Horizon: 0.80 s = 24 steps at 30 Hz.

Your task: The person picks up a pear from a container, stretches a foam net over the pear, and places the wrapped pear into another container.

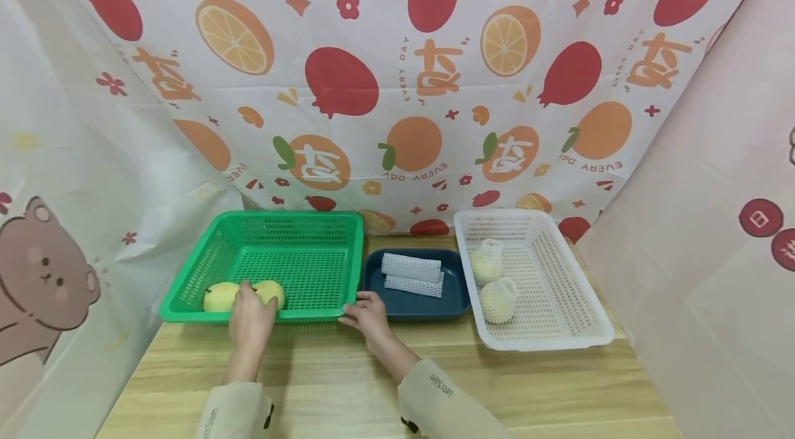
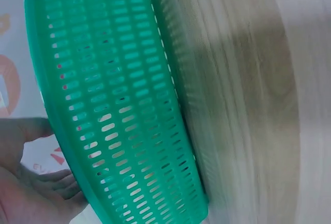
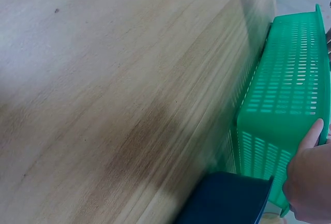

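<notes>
Two yellow pears, a left one point(image 1: 220, 297) and a right one point(image 1: 270, 293), lie at the near left of a green plastic basket point(image 1: 261, 316). My left hand point(image 1: 251, 318) reaches over the near rim, with thumb and fingers spread at the right pear. In the left wrist view this hand point(image 2: 36, 182) shows a gap between thumb and fingers, and the basket wall point(image 2: 114, 105) hides the fingertips. My right hand point(image 1: 371, 320) grips the basket's near right corner. The right wrist view has its thumb point(image 3: 312, 133) lying along the rim.
Right of the basket is a dark blue tray point(image 1: 413, 311) with two white foam net sleeves point(image 1: 411, 266). Further right stands a white basket point(image 1: 559, 344) holding two netted fruits point(image 1: 499, 301). A wooden table point(image 1: 335, 384) carries everything; a printed cloth point(image 1: 385, 25) hangs behind.
</notes>
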Motion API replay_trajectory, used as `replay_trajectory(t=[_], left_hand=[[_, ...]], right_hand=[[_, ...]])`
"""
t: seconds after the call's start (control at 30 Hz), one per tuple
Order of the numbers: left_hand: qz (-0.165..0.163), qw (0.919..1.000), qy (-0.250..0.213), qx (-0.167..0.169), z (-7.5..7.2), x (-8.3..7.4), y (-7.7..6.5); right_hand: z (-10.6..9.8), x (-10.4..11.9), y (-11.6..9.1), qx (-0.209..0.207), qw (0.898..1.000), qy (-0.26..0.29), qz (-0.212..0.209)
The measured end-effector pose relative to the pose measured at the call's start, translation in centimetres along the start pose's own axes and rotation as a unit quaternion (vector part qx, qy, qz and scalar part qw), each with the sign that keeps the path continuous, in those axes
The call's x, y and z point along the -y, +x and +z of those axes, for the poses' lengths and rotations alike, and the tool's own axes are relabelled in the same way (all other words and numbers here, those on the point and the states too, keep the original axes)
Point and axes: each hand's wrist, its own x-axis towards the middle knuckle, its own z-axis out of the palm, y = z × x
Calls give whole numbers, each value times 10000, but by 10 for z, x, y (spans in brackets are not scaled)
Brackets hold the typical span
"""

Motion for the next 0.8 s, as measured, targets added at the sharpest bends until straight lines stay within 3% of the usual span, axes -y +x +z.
replay_trajectory(t=[0.17, 0.43, 0.57, 0.8], left_hand=[[224, 9984, 230, 461, 2, 2, 12], [1007, 9904, 652, 693, 9, 4, 34], [1064, 9874, 871, 785, 10, 7, 42], [864, 9859, 780, 1206, 11, 7, 49]], right_hand=[[0, -1, 0, 24, 10000, -23, 38], [0, 1, 2, -9, 10000, -54, -53], [0, 2, 2, 0, 10000, -75, -29], [0, 0, 2, -89, 9999, -77, -56]])
